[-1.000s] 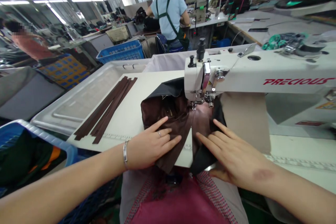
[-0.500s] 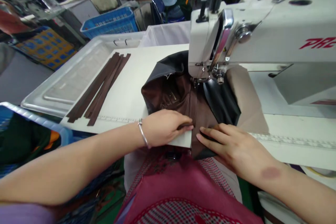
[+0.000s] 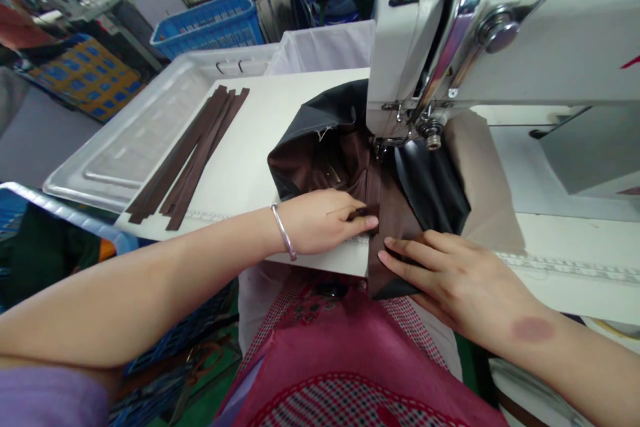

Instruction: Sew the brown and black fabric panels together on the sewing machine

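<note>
The brown-and-black leatherlike piece (image 3: 397, 213) lay on the white tabletop (image 3: 270, 140), bunched and folded under the head of the white sewing machine (image 3: 565, 47). Its brown seam area ran from the presser foot (image 3: 383, 145) toward the person's lap. To the left of the foot the piece stood up in an open, hollow fold with a black outer face and a loose white thread at its edge; to the right, a black part lay in soft folds.

The left hand (image 3: 325, 220), with a metal bracelet (image 3: 285, 233) at its wrist, was nearly closed, thumb and fingers pinching a brown edge of the piece in front of the foot. The right hand (image 3: 450, 273) was open and palm down, its fingers slightly spread and resting on the brown surface, gripping nothing.

A taupe panel (image 3: 485, 180) lay beside the black folds, partly beneath the machine's arm; whether it was joined to them could not be told. Dark brown strips (image 3: 200, 153) lay overlapping in a loose bundle on the left of the tabletop. Beyond them was a translucent plastic bin (image 3: 120, 167), with a blue basket (image 3: 210, 23) farther back.
</note>
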The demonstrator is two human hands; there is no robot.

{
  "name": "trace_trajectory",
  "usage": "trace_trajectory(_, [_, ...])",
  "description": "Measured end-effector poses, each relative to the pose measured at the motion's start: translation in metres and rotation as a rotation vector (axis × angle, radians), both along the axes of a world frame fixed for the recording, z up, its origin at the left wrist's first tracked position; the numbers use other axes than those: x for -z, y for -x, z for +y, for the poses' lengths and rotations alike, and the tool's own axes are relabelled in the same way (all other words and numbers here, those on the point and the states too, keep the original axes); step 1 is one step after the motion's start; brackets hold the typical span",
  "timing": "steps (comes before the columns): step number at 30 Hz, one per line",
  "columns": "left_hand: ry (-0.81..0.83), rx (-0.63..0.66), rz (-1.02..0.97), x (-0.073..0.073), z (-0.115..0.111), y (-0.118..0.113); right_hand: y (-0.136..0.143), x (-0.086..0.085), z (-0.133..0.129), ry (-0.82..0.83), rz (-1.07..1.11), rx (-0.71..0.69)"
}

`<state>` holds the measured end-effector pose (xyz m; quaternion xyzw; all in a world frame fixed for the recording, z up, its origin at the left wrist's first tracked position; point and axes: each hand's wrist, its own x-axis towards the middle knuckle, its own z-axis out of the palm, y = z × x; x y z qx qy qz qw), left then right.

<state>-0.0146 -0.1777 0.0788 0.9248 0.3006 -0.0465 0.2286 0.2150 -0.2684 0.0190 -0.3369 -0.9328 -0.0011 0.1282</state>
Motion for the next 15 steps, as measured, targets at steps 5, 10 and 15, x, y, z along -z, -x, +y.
trace_trajectory(5, [-0.193,0.185,0.030,0.010,-0.029,0.003,0.006,-0.001,-0.006,0.028,0.047,0.012])
trace_trajectory(10, [-0.229,0.091,0.059,0.018,-0.046,0.007,0.012,-0.005,-0.011,0.023,0.135,0.026])
trace_trajectory(15, [-0.210,0.101,0.043,0.022,-0.044,0.008,0.012,-0.007,-0.009,0.029,0.146,0.043])
